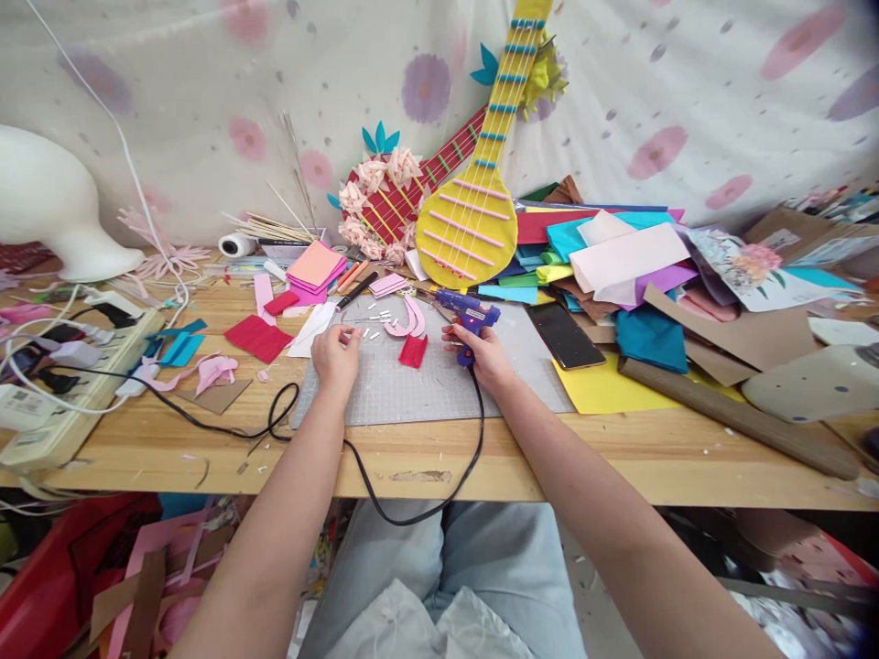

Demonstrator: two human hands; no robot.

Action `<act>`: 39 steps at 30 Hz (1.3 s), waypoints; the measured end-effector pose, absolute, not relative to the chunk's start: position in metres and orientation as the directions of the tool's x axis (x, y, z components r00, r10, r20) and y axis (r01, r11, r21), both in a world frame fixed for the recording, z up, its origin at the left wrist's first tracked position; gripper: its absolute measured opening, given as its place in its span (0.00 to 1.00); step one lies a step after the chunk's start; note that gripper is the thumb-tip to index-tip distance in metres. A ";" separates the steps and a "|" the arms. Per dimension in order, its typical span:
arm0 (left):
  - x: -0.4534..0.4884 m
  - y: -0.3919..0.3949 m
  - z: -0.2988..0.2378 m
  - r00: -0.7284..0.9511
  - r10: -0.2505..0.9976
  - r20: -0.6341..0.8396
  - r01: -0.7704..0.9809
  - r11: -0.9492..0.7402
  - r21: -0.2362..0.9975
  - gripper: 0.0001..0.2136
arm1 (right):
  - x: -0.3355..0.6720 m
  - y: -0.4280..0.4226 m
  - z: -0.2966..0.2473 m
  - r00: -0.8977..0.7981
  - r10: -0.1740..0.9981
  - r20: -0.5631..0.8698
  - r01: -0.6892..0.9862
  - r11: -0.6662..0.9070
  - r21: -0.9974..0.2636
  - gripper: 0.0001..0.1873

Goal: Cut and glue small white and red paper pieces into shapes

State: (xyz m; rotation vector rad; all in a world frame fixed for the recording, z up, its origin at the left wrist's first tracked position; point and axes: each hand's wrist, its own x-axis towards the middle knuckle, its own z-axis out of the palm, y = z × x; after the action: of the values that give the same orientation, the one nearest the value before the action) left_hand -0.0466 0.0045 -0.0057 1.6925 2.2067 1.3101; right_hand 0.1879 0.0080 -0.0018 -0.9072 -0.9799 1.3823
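My right hand (479,352) is wrapped round the handle of a blue hot glue gun (465,311), its nozzle pointing left over the grey cutting mat (508,371). My left hand (335,357) is at the mat's left side with thumb and fingers pinched together; what they hold, if anything, is too small to make out. Between the hands lie a curved pink piece (414,318), a folded red piece (413,351) and several small white bits (374,318). A black marker (357,290) and a white paper piece (312,329) lie just beyond my left hand.
Yellow (467,224) and red (439,169) handmade instruments lean at the back. A black phone (565,334) and a heap of coloured sheets (632,256) lie right. The glue gun's black cord (412,522) loops over the table edge towards a power strip (82,394).
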 end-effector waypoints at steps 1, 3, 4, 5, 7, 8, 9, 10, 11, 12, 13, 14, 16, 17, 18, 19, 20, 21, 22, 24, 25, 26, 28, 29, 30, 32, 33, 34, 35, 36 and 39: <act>-0.047 0.005 -0.007 -0.353 0.831 0.430 0.806 0.036 0.591 0.08 | 0.188 0.008 -0.001 -0.047 0.999 0.021 -0.348 0.004 -0.937 0.19; -0.046 0.006 -0.011 -0.295 0.858 0.421 0.863 0.050 0.502 0.07 | 0.188 0.007 0.000 -0.048 0.999 0.020 -0.347 0.002 -0.938 0.19; -0.045 0.007 -0.013 -0.281 0.869 0.408 0.880 0.064 0.472 0.05 | 0.188 0.007 0.000 -0.046 0.999 0.019 -0.350 0.002 -0.937 0.19; -0.044 0.008 -0.014 -0.275 0.876 0.395 0.891 0.077 0.448 0.04 | 0.188 0.006 0.001 -0.043 0.999 0.019 -0.353 0.003 -0.936 0.19; -0.042 0.008 -0.016 -0.260 0.889 0.377 0.906 0.090 0.414 0.04 | 0.188 0.005 0.001 -0.040 0.999 0.016 -0.357 0.001 -0.934 0.19; -0.041 0.009 -0.016 -0.254 0.893 0.371 0.911 0.093 0.402 0.04 | 0.187 0.005 0.002 -0.041 0.999 0.015 -0.356 0.000 -0.934 0.19; -0.041 0.009 -0.016 -0.252 0.896 0.367 0.915 0.097 0.391 0.05 | 0.187 0.004 0.002 -0.043 0.999 0.017 -0.354 0.000 -0.935 0.19; -0.040 0.009 -0.016 -0.254 0.896 0.365 0.918 0.105 0.382 0.05 | 0.186 0.004 0.002 -0.046 0.999 0.020 -0.350 0.003 -0.937 0.20; -0.039 0.008 -0.015 -0.260 0.893 0.367 0.920 0.113 0.375 0.06 | 0.186 0.004 0.002 -0.046 0.999 0.025 -0.344 0.007 -0.939 0.20; -0.039 0.008 -0.013 -0.267 0.889 0.373 0.920 0.120 0.372 0.07 | 0.185 0.004 0.003 -0.045 0.999 0.030 -0.332 0.014 -0.943 0.20; -0.038 0.008 -0.012 -0.274 0.882 0.383 0.919 0.123 0.375 0.07 | 0.186 0.005 0.003 -0.039 0.999 0.037 -0.316 0.023 -0.949 0.21; -0.037 0.008 -0.010 -0.279 0.875 0.396 0.916 0.119 0.383 0.08 | 0.187 0.006 0.004 -0.025 0.999 0.045 -0.294 0.036 -0.955 0.21; -0.037 0.007 -0.006 -0.283 0.861 0.422 0.905 0.093 0.416 0.09 | 0.194 0.009 0.005 0.047 0.997 0.063 -0.233 0.073 -0.970 0.20; -0.037 0.006 -0.004 -0.286 0.855 0.433 0.897 0.079 0.435 0.10 | 0.199 0.012 0.006 0.106 0.991 0.076 -0.194 0.095 -0.976 0.20; -0.037 0.006 -0.003 -0.289 0.849 0.443 0.889 0.066 0.453 0.10 | 0.206 0.014 0.006 0.173 0.981 0.089 -0.149 0.116 -0.982 0.19; -0.037 0.006 -0.002 -0.293 0.844 0.449 0.881 0.056 0.469 0.11 | 0.213 0.017 0.005 0.242 0.965 0.103 -0.100 0.130 -0.986 0.19; -0.038 0.005 -0.002 -0.293 0.845 0.448 0.874 0.047 0.483 0.12 | 0.220 0.020 0.004 0.298 0.947 0.117 -0.049 0.137 -0.989 0.18; -0.038 0.005 -0.002 -0.287 0.852 0.438 0.868 0.038 0.496 0.13 | 0.227 0.022 0.002 0.334 0.934 0.127 -0.006 0.137 -0.991 0.18; -0.039 0.005 -0.003 -0.272 0.865 0.420 0.862 0.025 0.507 0.14 | 0.232 0.023 0.001 0.353 0.926 0.132 0.023 0.132 -0.991 0.18; -0.039 0.006 -0.005 -0.226 0.890 0.396 0.856 -0.012 0.517 0.15 | 0.238 0.024 -0.001 0.359 0.924 0.129 0.051 0.118 -0.992 0.18; -0.039 0.006 -0.006 -0.207 0.892 0.402 0.857 -0.033 0.514 0.14 | 0.238 0.024 -0.002 0.353 0.928 0.121 0.056 0.108 -0.993 0.18; -0.040 0.006 -0.007 -0.192 0.885 0.424 0.862 -0.055 0.504 0.14 | 0.236 0.023 -0.002 0.343 0.933 0.110 0.060 0.095 -0.994 0.18; -0.040 0.007 -0.008 -0.185 0.857 0.481 0.872 -0.083 0.483 0.13 | 0.229 0.020 -0.001 0.315 0.945 0.088 0.071 0.069 -0.995 0.18; -0.040 0.007 -0.008 -0.193 0.843 0.501 0.872 -0.087 0.482 0.13 | 0.226 0.018 -0.001 0.300 0.951 0.079 0.076 0.059 -0.995 0.18; -0.041 0.007 -0.008 -0.205 0.835 0.511 0.868 -0.086 0.489 0.13 | 0.222 0.017 0.000 0.287 0.955 0.071 0.078 0.051 -0.996 0.18; -0.040 0.007 -0.008 -0.249 0.829 0.501 0.841 -0.071 0.536 0.13 | 0.217 0.015 0.001 0.273 0.960 0.067 0.074 0.048 -0.996 0.18; -0.039 0.007 -0.009 -0.276 0.830 0.485 0.817 -0.063 0.574 0.13 | 0.215 0.014 0.001 0.269 0.961 0.067 0.071 0.050 -0.996 0.18; -0.038 0.006 -0.009 -0.299 0.834 0.464 0.786 -0.060 0.615 0.13 | 0.213 0.014 0.002 0.263 0.963 0.066 0.065 0.051 -0.997 0.18; -0.036 0.007 -0.010 -0.316 0.840 0.441 0.752 -0.061 0.656 0.13 | 0.212 0.013 0.002 0.253 0.965 0.066 0.056 0.053 -0.997 0.18; -0.034 0.007 -0.010 -0.325 0.849 0.417 0.718 -0.065 0.693 0.12 | 0.211 0.013 0.003 0.241 0.968 0.066 0.041 0.058 -0.998 0.18; -0.029 0.009 -0.014 -0.316 0.891 0.326 0.617 -0.068 0.784 0.10 | 0.204 0.010 0.006 0.178 0.982 0.061 -0.033 0.068 -0.997 0.19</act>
State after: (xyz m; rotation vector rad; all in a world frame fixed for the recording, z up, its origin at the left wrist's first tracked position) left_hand -0.0287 0.0086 -0.0144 1.6266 1.9165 1.3309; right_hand 0.2041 0.0096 0.0062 -1.2126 -1.0799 1.0500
